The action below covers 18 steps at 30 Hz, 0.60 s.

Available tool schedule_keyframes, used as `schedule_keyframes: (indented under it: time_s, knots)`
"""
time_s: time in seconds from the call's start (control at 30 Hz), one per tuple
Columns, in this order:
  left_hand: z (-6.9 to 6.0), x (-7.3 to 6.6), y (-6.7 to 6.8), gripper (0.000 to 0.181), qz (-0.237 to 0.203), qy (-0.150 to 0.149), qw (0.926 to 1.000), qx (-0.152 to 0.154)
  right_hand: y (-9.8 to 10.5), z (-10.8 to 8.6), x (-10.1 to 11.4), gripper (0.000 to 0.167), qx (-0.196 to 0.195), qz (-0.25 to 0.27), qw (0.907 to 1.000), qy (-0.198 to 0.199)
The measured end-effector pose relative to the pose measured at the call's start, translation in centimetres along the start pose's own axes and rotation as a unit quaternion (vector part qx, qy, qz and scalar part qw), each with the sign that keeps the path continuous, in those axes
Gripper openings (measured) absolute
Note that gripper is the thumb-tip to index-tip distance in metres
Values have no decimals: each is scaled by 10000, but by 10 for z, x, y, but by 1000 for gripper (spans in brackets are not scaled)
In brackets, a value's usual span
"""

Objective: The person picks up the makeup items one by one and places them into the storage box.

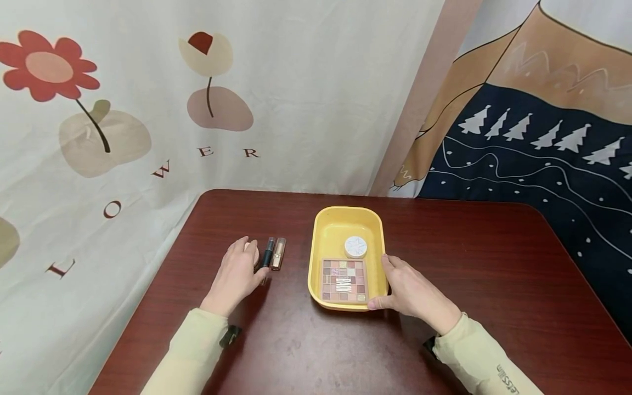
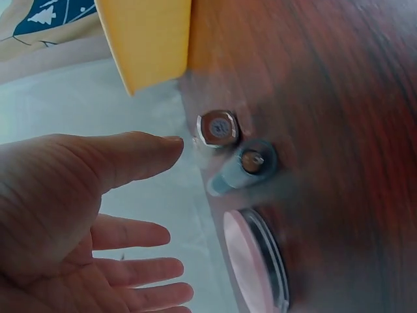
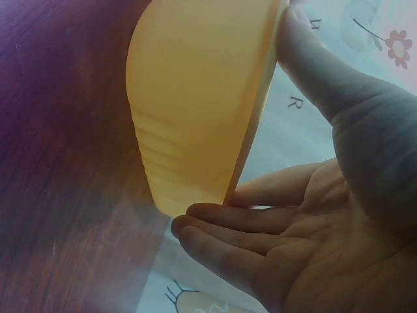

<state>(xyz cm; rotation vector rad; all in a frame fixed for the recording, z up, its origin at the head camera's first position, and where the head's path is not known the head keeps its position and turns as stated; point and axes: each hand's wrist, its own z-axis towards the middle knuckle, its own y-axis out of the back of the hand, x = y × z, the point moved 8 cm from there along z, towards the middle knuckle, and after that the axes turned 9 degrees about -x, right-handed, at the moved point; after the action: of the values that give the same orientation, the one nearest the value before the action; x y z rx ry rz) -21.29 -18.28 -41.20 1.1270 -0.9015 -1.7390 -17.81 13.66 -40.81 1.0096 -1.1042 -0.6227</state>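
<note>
In the head view, my left hand (image 1: 236,281) is over a pink round compact (image 1: 254,253), left of a dark tube (image 1: 268,253) and a gold lipstick tube (image 1: 278,253). The left wrist view has the thumb and fingers of that hand (image 2: 85,195) spread, a gap between them and the compact (image 2: 251,264). My right hand (image 1: 413,289) touches the yellow tray (image 1: 312,258) at its near right corner, thumb on the near rim, nearly straight fingers against the side (image 3: 195,98). Inside the tray are a makeup palette (image 1: 344,281) and a white round case (image 1: 355,247).
A dark red-brown table (image 1: 459,247) carries everything. Behind its far edge hangs a pale curtain (image 1: 306,99) with printed flowers and letters, and on the right a dark blue cloth (image 1: 543,164) with white trees.
</note>
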Motion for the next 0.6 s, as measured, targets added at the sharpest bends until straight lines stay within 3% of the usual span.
schedule_keyframes:
  time_s: [0.3, 0.6]
  knots:
    - [0, 16, -4, 64, 75, 312, 9992, 246, 0, 0, 0, 108, 49, 28, 10000, -29]
    - [0, 28, -7, 64, 79, 398, 9989, 217, 0, 0, 0, 108, 53, 33, 10000, -35]
